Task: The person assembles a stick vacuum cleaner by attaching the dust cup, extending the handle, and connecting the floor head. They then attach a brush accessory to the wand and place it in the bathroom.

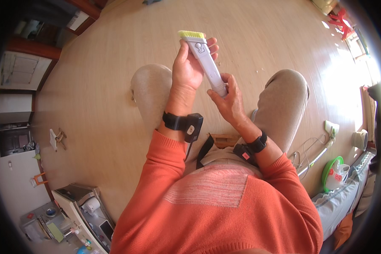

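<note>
A pale lilac vacuum brush attachment point(209, 67) with a strip of yellow bristles along its head is held up in front of me. It tilts, its bristled head up and to the left, its round neck down and to the right. My left hand point(188, 70) supports the upper part from behind, thumb along the left edge and fingertips showing past the right edge. Lower down, my right hand point(230, 101) grips the neck between thumb and fingers. Both wrists carry black straps with small boxes.
My knees frame the wooden floor point(97, 97). On the right lie a stick vacuum or mop point(321, 152) with a looping cord, and a green basin point(332, 171) beside a grey cushion point(340, 203). A cabinet with a paper roll point(91, 205) stands lower left; a small wooden stool point(60, 138) is farther up.
</note>
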A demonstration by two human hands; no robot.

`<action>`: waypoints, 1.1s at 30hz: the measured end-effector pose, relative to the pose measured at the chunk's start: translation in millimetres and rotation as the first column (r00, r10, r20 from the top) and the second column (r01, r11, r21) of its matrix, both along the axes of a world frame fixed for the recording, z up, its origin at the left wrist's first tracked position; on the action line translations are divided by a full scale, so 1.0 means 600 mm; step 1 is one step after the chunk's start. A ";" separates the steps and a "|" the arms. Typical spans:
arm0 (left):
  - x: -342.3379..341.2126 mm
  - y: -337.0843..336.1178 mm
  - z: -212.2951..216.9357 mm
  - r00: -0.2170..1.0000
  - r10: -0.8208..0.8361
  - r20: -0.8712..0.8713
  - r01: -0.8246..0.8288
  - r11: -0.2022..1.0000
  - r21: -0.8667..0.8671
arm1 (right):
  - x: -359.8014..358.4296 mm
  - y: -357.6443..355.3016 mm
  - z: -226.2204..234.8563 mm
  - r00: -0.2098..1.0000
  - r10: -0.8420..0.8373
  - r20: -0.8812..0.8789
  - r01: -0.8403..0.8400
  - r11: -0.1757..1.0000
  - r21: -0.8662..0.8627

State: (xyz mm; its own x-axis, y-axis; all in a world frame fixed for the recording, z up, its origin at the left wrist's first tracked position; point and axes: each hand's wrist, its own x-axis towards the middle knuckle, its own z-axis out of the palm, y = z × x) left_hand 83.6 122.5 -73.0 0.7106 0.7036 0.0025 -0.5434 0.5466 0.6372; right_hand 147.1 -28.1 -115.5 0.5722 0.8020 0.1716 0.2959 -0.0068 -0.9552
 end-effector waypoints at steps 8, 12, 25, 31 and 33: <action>0.002 0.002 -0.011 0.965 0.112 -0.238 -0.076 0.985 0.155 | 0.008 -0.003 -0.007 0.999 0.029 -0.029 -0.029 1.000 -0.005; -0.008 0.009 -0.006 0.724 0.458 -0.516 -0.236 0.867 0.439 | 0.048 -0.008 -0.018 0.674 0.134 -0.726 -0.140 0.989 0.052; -0.050 0.075 0.160 0.651 0.677 -0.345 0.215 0.271 0.938 | 0.146 -0.069 -0.129 0.766 -0.187 -0.615 -0.048 0.937 -0.346; -0.058 0.114 0.068 0.527 0.790 -0.312 0.262 0.198 0.944 | 0.158 -0.120 -0.224 0.990 0.051 -0.133 -0.137 0.595 -0.792; -0.069 0.130 0.048 0.585 0.738 -0.338 0.237 0.243 0.941 | 0.143 -0.139 -0.254 0.941 0.329 -0.075 -0.241 0.498 -0.833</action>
